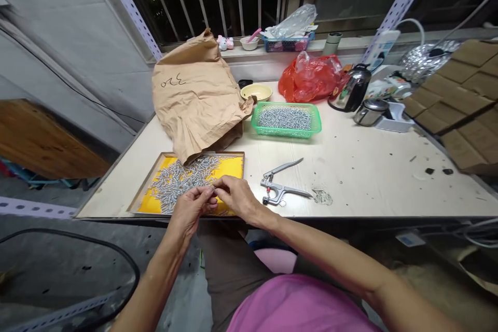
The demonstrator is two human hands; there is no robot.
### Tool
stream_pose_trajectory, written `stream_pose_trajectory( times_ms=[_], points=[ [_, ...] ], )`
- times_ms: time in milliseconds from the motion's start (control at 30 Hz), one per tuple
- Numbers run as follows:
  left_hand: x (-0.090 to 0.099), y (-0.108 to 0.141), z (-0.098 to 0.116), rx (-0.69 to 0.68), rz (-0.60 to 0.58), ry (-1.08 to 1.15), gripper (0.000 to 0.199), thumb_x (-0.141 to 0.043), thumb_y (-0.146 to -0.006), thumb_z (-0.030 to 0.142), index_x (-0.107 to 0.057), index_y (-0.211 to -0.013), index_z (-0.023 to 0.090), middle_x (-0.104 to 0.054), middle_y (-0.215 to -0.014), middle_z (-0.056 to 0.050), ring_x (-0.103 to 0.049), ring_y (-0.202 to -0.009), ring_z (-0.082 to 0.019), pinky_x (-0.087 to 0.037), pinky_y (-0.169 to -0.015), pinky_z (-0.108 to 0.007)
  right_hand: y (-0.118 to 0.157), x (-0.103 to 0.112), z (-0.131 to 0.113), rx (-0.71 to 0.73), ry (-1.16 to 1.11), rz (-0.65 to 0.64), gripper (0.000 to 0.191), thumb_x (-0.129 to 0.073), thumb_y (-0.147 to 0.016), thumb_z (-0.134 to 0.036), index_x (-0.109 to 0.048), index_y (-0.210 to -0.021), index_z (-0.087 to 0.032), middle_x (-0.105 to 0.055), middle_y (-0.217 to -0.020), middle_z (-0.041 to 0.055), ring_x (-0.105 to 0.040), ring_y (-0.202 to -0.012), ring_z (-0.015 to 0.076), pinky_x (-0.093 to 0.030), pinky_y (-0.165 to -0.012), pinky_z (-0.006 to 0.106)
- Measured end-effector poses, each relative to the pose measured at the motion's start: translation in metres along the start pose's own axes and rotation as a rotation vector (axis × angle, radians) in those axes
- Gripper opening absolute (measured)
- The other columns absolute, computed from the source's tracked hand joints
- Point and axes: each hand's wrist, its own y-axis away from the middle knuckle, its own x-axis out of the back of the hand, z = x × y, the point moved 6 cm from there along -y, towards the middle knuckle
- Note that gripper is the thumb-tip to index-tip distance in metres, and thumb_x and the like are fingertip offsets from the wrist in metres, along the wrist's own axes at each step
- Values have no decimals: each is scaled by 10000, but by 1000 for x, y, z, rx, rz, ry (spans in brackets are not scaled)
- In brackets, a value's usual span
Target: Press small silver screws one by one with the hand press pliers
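My left hand (196,202) and my right hand (234,195) meet over the front of a shallow tray (243,166) with a yellow bottom. Both are closed in a pinch, fingertips close together; whatever is between them is too small to make out. Heaped in the tray are many small silvery metal pieces (171,181), which look like screws or pins. To the right of my right hand lie hand pliers (280,189) with a spring and spread grey handles, touched by neither hand.
A large brown paper bag (194,98) leans over the tray's back edge. Behind the pliers stands a green basket (286,134) of similar metal pieces. A yellow bowl (257,92), a red plastic bag (309,80), a kettle (354,88) and cardboard boxes (462,88) line the back and right.
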Motion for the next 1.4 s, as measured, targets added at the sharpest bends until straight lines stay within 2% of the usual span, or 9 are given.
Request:
stream_pose_trajectory(
  times_ms=[267, 500, 633, 833, 933, 1033, 1100, 1233, 1400],
  points=[
    [0, -1, 1, -96, 100, -50, 471, -854, -460, 413, -644, -751, 108, -629, -610, 14, -570, -510, -76, -510, -495, -171, 0, -6, 18, -147, -293, 56, 164, -547, -818, -234, -598, -967, -187, -646, -798, -25, -599, -709, 101, -463, -653, 215],
    [4, -7, -4, -36, 138, 39, 469, -874, -400, 343, -632, -725, 105, -630, -626, 18, -582, -522, -80, -531, -507, -180, -8, -18, 28, -248, -448, 99, 130, -620, -737, -230, -623, -851, -166, -633, -748, -28, -556, -632, 83, -460, -607, 200],
    [7, -10, -6, -40, 179, -11, 405, -825, -521, 312, -607, -804, 121, -655, -655, 0, -608, -511, -104, -532, -477, -197, -5, -16, 33, -220, -364, 127, 140, -579, -773, -208, -629, -897, -166, -641, -781, -22, -557, -649, 86, -461, -621, 207],
    [13, -11, -8, -81, 227, -39, 349, -775, -608, 303, -571, -834, 132, -661, -642, -11, -614, -506, -106, -531, -504, -202, 1, -8, 23, 5, 2, 44, 210, -512, -838, -112, -631, -1008, -147, -633, -940, 42, -584, -871, 129, -453, -823, 260],
    [10, -3, -3, -147, 229, -74, 379, -779, -606, 343, -600, -851, 117, -658, -661, -6, -609, -522, -93, -521, -523, -186, 7, 10, 10, 91, 162, 45, 250, -477, -896, -160, -616, -1104, -159, -573, -1091, 82, -563, -959, 143, -456, -824, 255],
    [-4, 8, 5, -191, 183, -139, 404, -759, -637, 384, -616, -900, 112, -664, -697, -14, -612, -539, -95, -522, -541, -198, 25, 43, 9, 101, 359, 34, 282, -405, -939, -170, -612, -1131, -161, -581, -1035, 77, -558, -934, 144, -457, -802, 251],
    [-20, 15, 9, -195, 124, -163, 413, -733, -671, 406, -621, -934, 109, -666, -717, -23, -612, -546, -98, -524, -550, -211, 43, 67, 22, 49, 526, -7, 281, -397, -938, -149, -626, -1100, -156, -598, -954, 72, -551, -902, 156, -451, -792, 261],
    [-51, 21, 8, -163, 15, -150, 411, -718, -688, 410, -626, -948, 105, -664, -734, -29, -606, -554, -95, -521, -563, -218, 75, 107, 57, -85, 846, -64, 233, -469, -923, -249, -630, -1073, -172, -594, -998, 98, -506, -926, 210, -425, -785, 313],
    [-76, 21, -4, -104, -74, -160, 406, -718, -686, 400, -628, -952, 107, -668, -732, -34, -604, -558, -97, -519, -570, -226, 87, 120, 74, -127, 975, -219, 247, -473, -922, -308, -593, -1104, -193, -570, -1012, 102, -478, -921, 224, -373, -757, 334]
  ],
)
